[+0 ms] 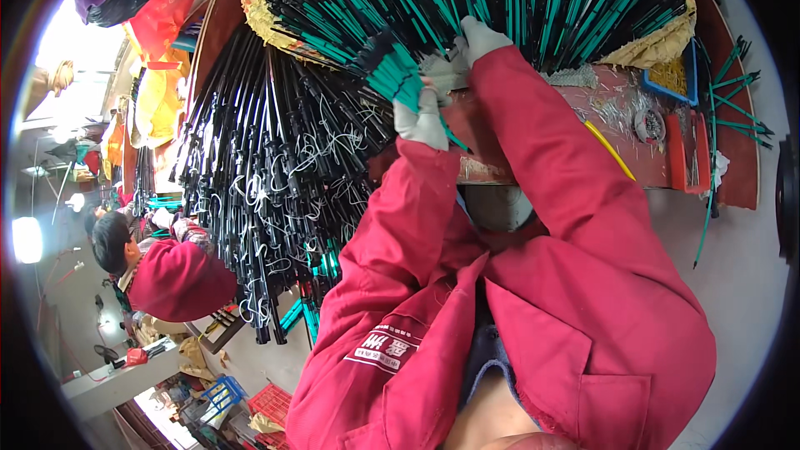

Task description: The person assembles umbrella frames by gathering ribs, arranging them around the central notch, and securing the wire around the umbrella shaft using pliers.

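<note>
My left hand (422, 123), in a pale glove, is closed around a bundle of thin green-and-black rods (392, 71), with dark ends fanning up and to the left. Further up, my right hand (483, 38), gloved as well, reaches the lower edge of a large heap of similar green-and-black rods (467, 0). Its fingers are pressed together at the heap; what they grip is too small to make out. A grey woven pad (446, 72) lies between the two hands.
Long black rods with white strings (275, 158) hang over the table's left side. Right are a yellow stick (610, 150), a blue tray (669, 79), a round dish (649, 126) and a red bin (690, 154). Another person in red (179, 279) sits at far left.
</note>
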`<action>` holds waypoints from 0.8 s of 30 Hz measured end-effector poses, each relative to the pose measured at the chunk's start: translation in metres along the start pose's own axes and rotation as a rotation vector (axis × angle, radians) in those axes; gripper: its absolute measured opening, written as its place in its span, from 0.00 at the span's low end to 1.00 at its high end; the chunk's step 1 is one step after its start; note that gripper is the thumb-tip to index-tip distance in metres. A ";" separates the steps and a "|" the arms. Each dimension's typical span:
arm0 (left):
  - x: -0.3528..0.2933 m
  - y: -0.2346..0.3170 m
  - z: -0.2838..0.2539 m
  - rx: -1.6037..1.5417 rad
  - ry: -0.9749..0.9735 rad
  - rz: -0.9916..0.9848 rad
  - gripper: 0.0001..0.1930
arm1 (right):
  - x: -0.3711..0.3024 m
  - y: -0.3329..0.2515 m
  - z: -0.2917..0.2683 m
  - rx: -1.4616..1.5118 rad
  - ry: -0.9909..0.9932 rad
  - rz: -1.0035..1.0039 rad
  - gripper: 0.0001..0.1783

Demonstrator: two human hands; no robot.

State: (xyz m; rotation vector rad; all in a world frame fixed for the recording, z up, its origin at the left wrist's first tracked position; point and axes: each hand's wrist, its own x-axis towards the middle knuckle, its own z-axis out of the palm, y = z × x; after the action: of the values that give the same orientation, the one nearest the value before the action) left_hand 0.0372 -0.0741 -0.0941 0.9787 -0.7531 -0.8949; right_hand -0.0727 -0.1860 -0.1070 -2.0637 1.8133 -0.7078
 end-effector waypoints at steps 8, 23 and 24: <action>0.010 0.017 0.014 0.023 -0.006 -0.149 0.06 | -0.076 -0.039 -0.047 0.091 -0.049 -0.086 0.12; -0.018 0.003 -0.021 -0.119 -0.051 -0.150 0.07 | -0.021 -0.010 0.004 0.043 -0.100 -0.033 0.16; -0.015 0.012 -0.019 -0.075 -0.001 -0.223 0.07 | -0.035 -0.019 -0.005 0.129 -0.090 -0.036 0.15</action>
State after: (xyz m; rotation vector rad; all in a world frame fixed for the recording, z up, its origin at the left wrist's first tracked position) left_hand 0.0503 -0.0506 -0.0920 1.0081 -0.6140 -1.1091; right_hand -0.0623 -0.1478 -0.0988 -2.0150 1.6417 -0.7096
